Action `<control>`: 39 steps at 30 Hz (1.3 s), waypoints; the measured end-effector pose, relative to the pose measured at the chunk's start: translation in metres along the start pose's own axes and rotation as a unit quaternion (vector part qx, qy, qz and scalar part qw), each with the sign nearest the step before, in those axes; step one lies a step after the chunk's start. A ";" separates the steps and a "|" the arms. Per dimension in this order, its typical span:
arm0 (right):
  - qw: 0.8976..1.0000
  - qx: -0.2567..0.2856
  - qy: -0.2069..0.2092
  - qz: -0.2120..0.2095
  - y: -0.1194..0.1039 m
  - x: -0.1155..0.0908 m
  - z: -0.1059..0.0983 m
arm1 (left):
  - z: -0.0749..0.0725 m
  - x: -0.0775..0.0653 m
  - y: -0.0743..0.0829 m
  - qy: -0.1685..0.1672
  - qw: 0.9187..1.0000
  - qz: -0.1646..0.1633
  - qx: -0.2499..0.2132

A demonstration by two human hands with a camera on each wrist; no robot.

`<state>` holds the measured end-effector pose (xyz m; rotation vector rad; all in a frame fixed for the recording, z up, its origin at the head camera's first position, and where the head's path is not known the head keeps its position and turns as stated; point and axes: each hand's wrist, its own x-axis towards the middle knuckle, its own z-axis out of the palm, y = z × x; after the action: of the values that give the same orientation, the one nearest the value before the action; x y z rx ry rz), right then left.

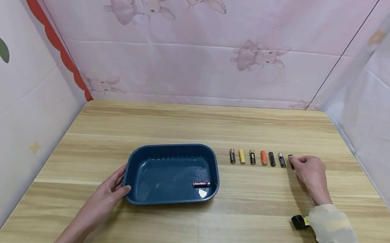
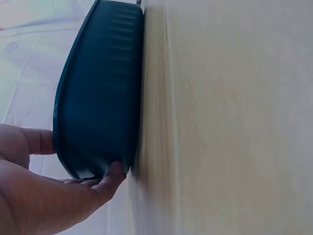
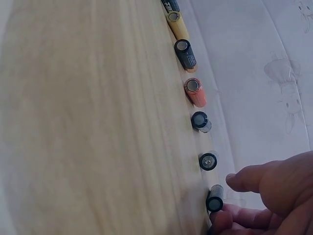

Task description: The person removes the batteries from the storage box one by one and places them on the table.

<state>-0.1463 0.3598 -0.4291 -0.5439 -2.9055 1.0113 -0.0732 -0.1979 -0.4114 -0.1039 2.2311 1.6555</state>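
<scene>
My left hand (image 1: pixel 109 191) holds the left end of a dark blue plastic bin (image 1: pixel 168 204), thumb at the rim and fingers against the outer wall. One dark battery with red markings (image 1: pixel 201 184) lies inside, near the bin's right end. To the right of the bin, several batteries form a row, among them a yellow battery (image 1: pixel 242 157) and an orange battery (image 1: pixel 264 158). My right hand (image 1: pixel 309 171) is at the rightmost battery (image 3: pixel 214 198), partly covering it in the head view. In the right wrist view its thumb stands apart from that battery, while the fingers lie close beside it.
A wood-grain table (image 1: pixel 240 237) carries everything. Printed cloth walls (image 1: pixel 192 77) enclose it at the back and both sides. A small black object with a yellow part (image 1: pixel 299 222) shows beside the right sleeve cuff (image 1: pixel 327 222).
</scene>
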 end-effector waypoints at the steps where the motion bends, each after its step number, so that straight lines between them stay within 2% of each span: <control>1: 1.000 0.000 -0.001 0.001 0.000 0.000 0.000 | 0.000 0.000 0.000 0.000 1.000 -0.001 0.001; 15: 1.000 -0.010 -0.008 -0.009 0.005 0.002 -0.003 | -0.002 0.001 -0.002 -0.001 1.000 -0.005 0.006; 21: 1.000 -0.014 -0.003 -0.017 -0.001 -0.003 -0.010 | -0.001 0.002 -0.002 -0.002 1.000 -0.003 0.002; 23: 1.000 0.005 0.000 -0.026 -0.007 -0.006 -0.014 | -0.001 0.002 -0.002 -0.002 1.000 -0.002 0.000; 27: 0.995 0.084 -0.012 -0.054 -0.025 -0.012 -0.022 | -0.002 0.002 -0.002 -0.001 1.000 -0.002 -0.002; 30: 0.984 0.153 -0.041 -0.077 -0.041 -0.018 -0.027 | -0.002 0.002 -0.002 0.000 1.000 -0.002 0.000; 32: 0.973 0.200 -0.068 -0.095 -0.052 -0.023 -0.029 | -0.002 0.002 -0.002 0.001 1.000 -0.002 0.001; 34: 0.957 0.250 -0.101 -0.109 -0.063 -0.027 -0.030 | -0.002 0.002 -0.002 0.001 1.000 -0.003 0.002; 36: 0.936 0.303 -0.135 -0.115 -0.074 -0.032 -0.030 | -0.002 0.002 -0.002 0.002 1.000 -0.004 0.002; 39: 0.913 0.348 -0.178 -0.117 -0.089 -0.038 -0.027 | -0.002 0.002 -0.002 0.000 1.000 -0.005 0.001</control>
<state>-0.1353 0.2982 -0.3497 0.0333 -2.4760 2.1193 -0.0752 -0.2002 -0.4136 -0.1142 2.2286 1.6497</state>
